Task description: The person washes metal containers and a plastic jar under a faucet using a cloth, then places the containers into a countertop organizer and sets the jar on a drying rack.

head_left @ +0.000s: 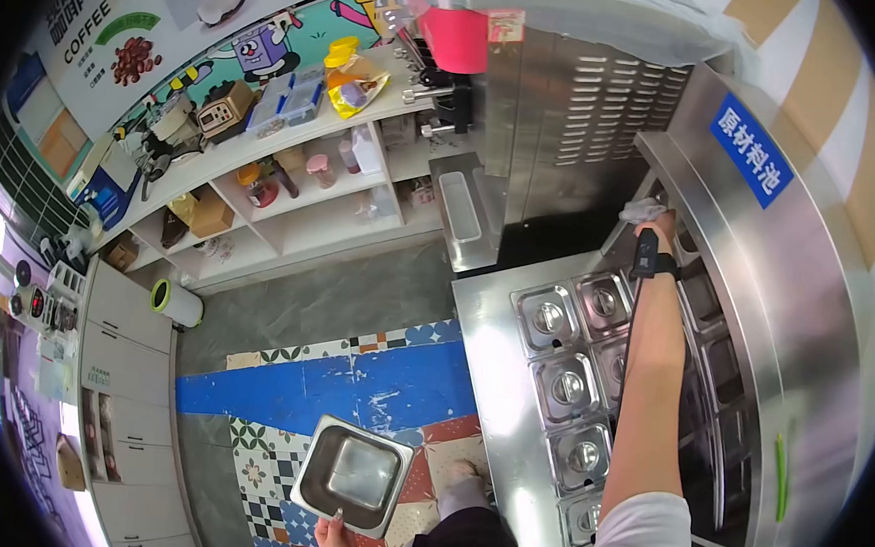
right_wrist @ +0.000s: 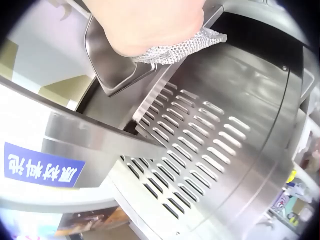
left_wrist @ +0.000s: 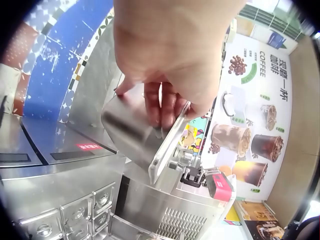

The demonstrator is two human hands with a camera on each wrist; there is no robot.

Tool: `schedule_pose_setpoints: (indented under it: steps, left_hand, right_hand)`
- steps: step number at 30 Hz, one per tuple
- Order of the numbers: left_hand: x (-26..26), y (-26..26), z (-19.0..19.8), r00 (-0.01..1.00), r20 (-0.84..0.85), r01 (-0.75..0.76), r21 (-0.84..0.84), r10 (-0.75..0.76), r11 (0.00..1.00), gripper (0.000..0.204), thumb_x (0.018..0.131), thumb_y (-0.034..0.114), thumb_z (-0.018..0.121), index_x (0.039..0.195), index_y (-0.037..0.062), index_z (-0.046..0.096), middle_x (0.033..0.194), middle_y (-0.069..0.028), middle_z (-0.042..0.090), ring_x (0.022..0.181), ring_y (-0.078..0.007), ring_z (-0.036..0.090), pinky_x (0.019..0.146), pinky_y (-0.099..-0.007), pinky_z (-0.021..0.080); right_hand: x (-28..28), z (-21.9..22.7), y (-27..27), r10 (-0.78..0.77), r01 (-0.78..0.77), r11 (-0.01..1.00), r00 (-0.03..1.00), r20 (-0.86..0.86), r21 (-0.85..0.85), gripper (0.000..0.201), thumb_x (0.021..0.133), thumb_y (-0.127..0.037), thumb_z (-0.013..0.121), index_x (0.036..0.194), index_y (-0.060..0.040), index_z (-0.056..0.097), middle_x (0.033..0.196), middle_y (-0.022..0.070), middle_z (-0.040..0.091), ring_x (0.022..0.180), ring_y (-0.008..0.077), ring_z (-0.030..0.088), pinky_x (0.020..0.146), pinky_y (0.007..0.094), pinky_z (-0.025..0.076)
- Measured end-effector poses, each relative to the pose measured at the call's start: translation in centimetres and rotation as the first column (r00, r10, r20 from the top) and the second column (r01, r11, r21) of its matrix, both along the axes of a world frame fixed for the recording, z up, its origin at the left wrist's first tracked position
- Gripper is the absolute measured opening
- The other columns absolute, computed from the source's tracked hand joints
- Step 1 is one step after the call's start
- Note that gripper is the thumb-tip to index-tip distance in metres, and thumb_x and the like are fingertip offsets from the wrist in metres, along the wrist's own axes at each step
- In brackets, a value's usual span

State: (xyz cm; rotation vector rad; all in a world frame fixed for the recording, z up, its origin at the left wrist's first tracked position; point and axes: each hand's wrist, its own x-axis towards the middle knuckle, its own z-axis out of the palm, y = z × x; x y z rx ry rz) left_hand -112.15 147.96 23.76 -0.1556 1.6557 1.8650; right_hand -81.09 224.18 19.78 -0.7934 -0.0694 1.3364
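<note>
Left of the worktop (head_left: 485, 322), the left hand (head_left: 338, 545) pinches a metal pan (head_left: 317, 475) by its rim; at the worktop's far right, the right hand (head_left: 658, 228) clutches silvery mesh cloth (head_left: 641, 210).

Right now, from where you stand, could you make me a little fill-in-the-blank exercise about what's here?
While the right hand holds a mesh cloth, the left hand grips a steel pan by its ____. The sign with white characters has a ____ background. The white bin is topped by a ____ ring.

Missing words: rim; blue; green.
</note>
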Motion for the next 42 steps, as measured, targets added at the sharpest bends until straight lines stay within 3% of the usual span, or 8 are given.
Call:
schedule_pose_setpoints:
  steps: [8, 15, 17, 24, 31, 34, 37, 42]
  left_hand:
    - [-0.5, -2.1, 1.0, 0.998, 0.055, 0.037, -0.041, -0.035, 0.998, 0.026, 0.085, 0.008, 0.055, 0.108, -0.0045, 0.056, 0.099, -0.0048, 0.058, 0.083, -0.0125, 0.053, 0.067, -0.0255, 0.042]
    - [-4.2, -7.0, -1.2, 0.781, -0.277, 0.46, -0.351, -0.56, 0.815, 0.022, 0.084, 0.011, 0.058, 0.102, -0.0007, 0.062, 0.081, -0.0008, 0.059, 0.071, -0.0097, 0.052, 0.06, -0.025, 0.041]
    - [-3.7, -6.2, -0.4, 0.836, -0.166, 0.538, 0.06, -0.523, 0.841, 0.015, 0.08, 0.0, 0.057, 0.094, -0.0039, 0.062, 0.088, -0.0051, 0.064, 0.082, -0.01, 0.056, 0.075, -0.0232, 0.042]
    - [-1.0, -9.3, -1.4, 0.052, -0.181, 0.962, -0.253, -0.982, 0.098, 0.016, 0.083, 0.015, 0.062, 0.086, -0.0005, 0.065, 0.065, 0.0027, 0.056, 0.062, -0.004, 0.049, 0.054, -0.0217, 0.04]
    - [15.9, -17.1, -1.1, -0.593, -0.173, 0.805, -0.103, -0.786, -0.584, 0.018, 0.083, 0.017, 0.062, 0.082, 0.0, 0.063, 0.061, 0.0068, 0.048, 0.058, -0.0019, 0.04, 0.05, -0.02, 0.032]
    - [23.9, -23.7, -2.0, -0.779, -0.129, 0.623, -0.052, -0.613, -0.781, 0.015, 0.083, 0.014, 0.062, 0.084, -0.0007, 0.064, 0.066, 0.0066, 0.052, 0.064, -0.0019, 0.042, 0.055, -0.0195, 0.034]
    - [31.9, -31.6, -0.2, -0.895, -0.128, 0.436, -0.049, -0.427, -0.899, 0.015, 0.083, 0.015, 0.063, 0.079, 0.0, 0.062, 0.064, 0.0068, 0.051, 0.061, -0.0023, 0.041, 0.053, -0.0195, 0.033]
    - [41.5, -44.6, -4.7, -0.979, -0.001, 0.201, -0.13, -0.203, -0.971, 0.011, 0.081, 0.012, 0.062, 0.083, 0.0019, 0.065, 0.068, 0.004, 0.056, 0.062, -0.004, 0.047, 0.054, -0.0192, 0.036]
  right_hand:
    - [-6.1, -1.7, -11.3, 0.499, -0.521, 0.843, 0.85, 0.17, 0.129, 0.017, 0.083, -0.028, 0.057, 0.083, -0.0108, 0.056, 0.08, 0.0068, 0.062, 0.074, 0.0178, 0.059, 0.068, 0.0292, 0.047]
    - [-13.2, 2.7, -44.8, 0.747, -0.973, 0.087, -0.077, 0.661, -0.213, 0.025, 0.089, -0.022, 0.045, 0.095, -0.002, 0.06, 0.09, 0.0075, 0.063, 0.089, 0.0154, 0.057, 0.083, 0.0281, 0.041]
    - [-12.2, -0.9, -52.3, 0.644, -0.983, -0.098, -0.181, 0.743, -0.155, 0.038, 0.093, -0.034, 0.043, 0.102, -0.0007, 0.06, 0.101, 0.0091, 0.061, 0.096, 0.0158, 0.055, 0.089, 0.0286, 0.039]
    - [0.0, 2.5, -78.1, 0.672, -0.833, 0.3, -0.162, 0.723, -0.465, 0.032, 0.088, -0.035, 0.055, 0.096, -0.0042, 0.06, 0.077, 0.0014, 0.057, 0.074, 0.0087, 0.05, 0.068, 0.0245, 0.041]
    - [10.3, 3.4, -111.3, 0.681, -0.292, 0.732, 0.276, 0.679, -0.616, 0.027, 0.085, -0.031, 0.06, 0.094, -0.0058, 0.057, 0.079, 0.0021, 0.056, 0.077, 0.0121, 0.05, 0.071, 0.027, 0.042]
    - [12.6, 3.0, -126.4, 0.177, 0.089, 0.939, 0.7, 0.692, -0.331, 0.025, 0.084, -0.027, 0.061, 0.097, -0.0052, 0.054, 0.089, 0.0027, 0.057, 0.089, 0.0121, 0.051, 0.08, 0.0261, 0.041]
    - [14.9, 2.5, -140.2, -0.38, 0.532, 0.776, 0.823, 0.421, -0.339, 0.018, 0.084, -0.013, 0.059, 0.1, -0.0071, 0.052, 0.094, 0.0047, 0.058, 0.089, 0.0167, 0.057, 0.082, 0.0303, 0.044]
    - [18.6, -2.4, -160.8, -0.918, 0.887, 0.389, 0.395, -0.027, -0.248, 0.019, 0.082, -0.009, 0.059, 0.1, -0.0067, 0.052, 0.095, 0.0063, 0.059, 0.09, 0.0195, 0.057, 0.081, 0.0341, 0.045]
